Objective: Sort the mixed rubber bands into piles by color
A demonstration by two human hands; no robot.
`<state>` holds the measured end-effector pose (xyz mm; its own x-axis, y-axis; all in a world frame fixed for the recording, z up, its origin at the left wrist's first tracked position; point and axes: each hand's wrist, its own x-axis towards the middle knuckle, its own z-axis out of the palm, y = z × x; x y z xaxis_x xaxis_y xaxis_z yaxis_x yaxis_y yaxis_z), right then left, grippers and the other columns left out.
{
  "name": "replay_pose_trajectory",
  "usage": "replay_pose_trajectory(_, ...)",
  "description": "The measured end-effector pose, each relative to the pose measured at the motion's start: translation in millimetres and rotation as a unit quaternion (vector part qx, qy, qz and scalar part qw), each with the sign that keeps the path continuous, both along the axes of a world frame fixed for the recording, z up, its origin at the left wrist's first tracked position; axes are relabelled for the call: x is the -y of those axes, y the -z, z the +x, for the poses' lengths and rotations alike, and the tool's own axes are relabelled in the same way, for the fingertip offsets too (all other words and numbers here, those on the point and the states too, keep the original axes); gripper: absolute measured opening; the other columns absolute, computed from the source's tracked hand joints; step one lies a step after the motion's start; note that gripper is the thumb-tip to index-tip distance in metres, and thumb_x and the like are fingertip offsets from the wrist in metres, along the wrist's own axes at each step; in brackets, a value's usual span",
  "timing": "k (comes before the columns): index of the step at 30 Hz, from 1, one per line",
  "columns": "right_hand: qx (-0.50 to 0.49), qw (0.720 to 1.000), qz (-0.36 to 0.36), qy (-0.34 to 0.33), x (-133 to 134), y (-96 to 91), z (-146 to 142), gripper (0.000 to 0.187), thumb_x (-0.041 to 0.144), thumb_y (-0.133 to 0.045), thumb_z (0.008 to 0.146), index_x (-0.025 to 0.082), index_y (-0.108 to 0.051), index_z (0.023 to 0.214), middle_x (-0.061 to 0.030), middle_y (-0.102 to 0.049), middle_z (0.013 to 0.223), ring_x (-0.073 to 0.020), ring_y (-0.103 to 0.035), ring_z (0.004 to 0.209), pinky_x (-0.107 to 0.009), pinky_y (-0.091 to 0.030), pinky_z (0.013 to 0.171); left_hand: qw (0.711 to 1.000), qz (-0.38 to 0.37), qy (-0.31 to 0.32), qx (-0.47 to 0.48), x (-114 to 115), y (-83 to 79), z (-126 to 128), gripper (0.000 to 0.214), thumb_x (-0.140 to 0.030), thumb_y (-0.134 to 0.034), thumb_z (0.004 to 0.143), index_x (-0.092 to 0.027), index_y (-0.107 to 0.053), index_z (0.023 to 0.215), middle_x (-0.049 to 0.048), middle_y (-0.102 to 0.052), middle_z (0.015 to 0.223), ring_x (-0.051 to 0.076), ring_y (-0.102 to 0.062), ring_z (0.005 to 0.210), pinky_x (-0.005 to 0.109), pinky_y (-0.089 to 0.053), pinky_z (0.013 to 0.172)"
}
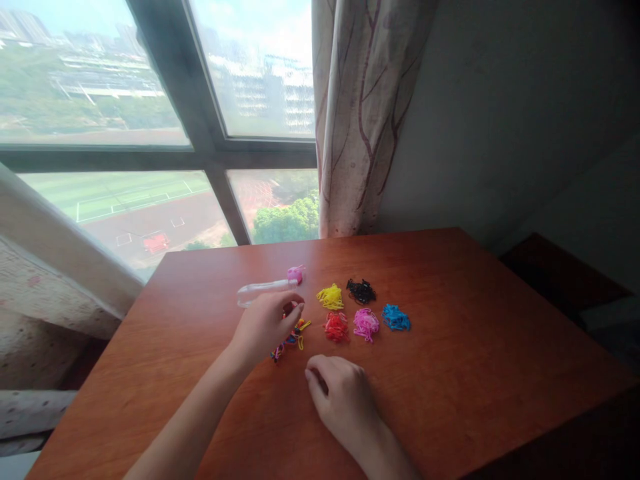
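My left hand [270, 321] is over a small mixed pile of coloured rubber bands [291, 340], covering part of it. Its thumb and forefinger curl towards each other; what lies between the tips, if anything, is too small to make out. On the table in front of the piles, my right hand [343, 387] is closed, thumb and forefinger together, and any content is hidden. Sorted bands lie beyond it: a yellow pile [331, 297], a black pile [361, 291], a red pile [336, 327], a pink pile [367, 324] and a blue pile [397, 317].
Behind my left hand lies a clear plastic tube [265, 288], with a pink cap [296, 273] by its right end. The brown wooden table [465, 347] stands against a window [210, 153]. A patterned curtain [363, 120] hangs at the table's back edge.
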<state>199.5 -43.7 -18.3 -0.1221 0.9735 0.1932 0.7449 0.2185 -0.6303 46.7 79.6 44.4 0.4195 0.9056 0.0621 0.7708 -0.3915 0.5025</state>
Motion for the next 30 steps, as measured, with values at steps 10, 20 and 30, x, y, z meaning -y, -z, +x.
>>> replay_pose_trajectory(10,0.017,1.000,0.001,0.024,-2.9,-1.9,-2.8,0.014,0.014,-0.051,0.091,0.023,-0.061,0.087,0.0023,-0.065,0.073,-0.0144,-0.061,0.067,-0.025,-0.032,0.061,0.993,-0.019,-0.084,-0.078,36.8,15.7,-49.0,0.035,-0.039,-0.041,0.093,-0.026,-0.063,0.117,0.0010,-0.076,0.090,0.018,-0.068,0.072,0.024,-0.041,0.060)
replay_pose_trajectory(20,0.085,0.995,-0.004,0.052,-52.0,-36.1,-23.1,0.018,0.014,-0.046,0.094,0.020,-0.061,0.103,-0.0059,-0.061,0.097,-0.0192,-0.062,0.084,-0.027,-0.042,0.069,0.988,-0.015,-0.100,-0.116,31.5,26.3,-50.8,0.036,-0.036,-0.034,0.097,-0.023,-0.058,0.119,0.0082,-0.072,0.115,0.028,-0.069,0.102,0.032,-0.048,0.078)
replay_pose_trajectory(30,0.154,0.982,-0.086,0.066,-90.4,-36.0,-45.3,0.017,0.013,-0.049,0.090,0.015,-0.064,0.098,-0.0140,-0.061,0.101,-0.0243,-0.063,0.087,-0.032,-0.045,0.073,0.996,-0.048,-0.055,-0.053,30.5,22.6,-34.2,0.027,-0.032,-0.038,0.095,-0.025,-0.063,0.102,0.0062,-0.075,0.100,0.024,-0.070,0.094,0.029,-0.046,0.074)
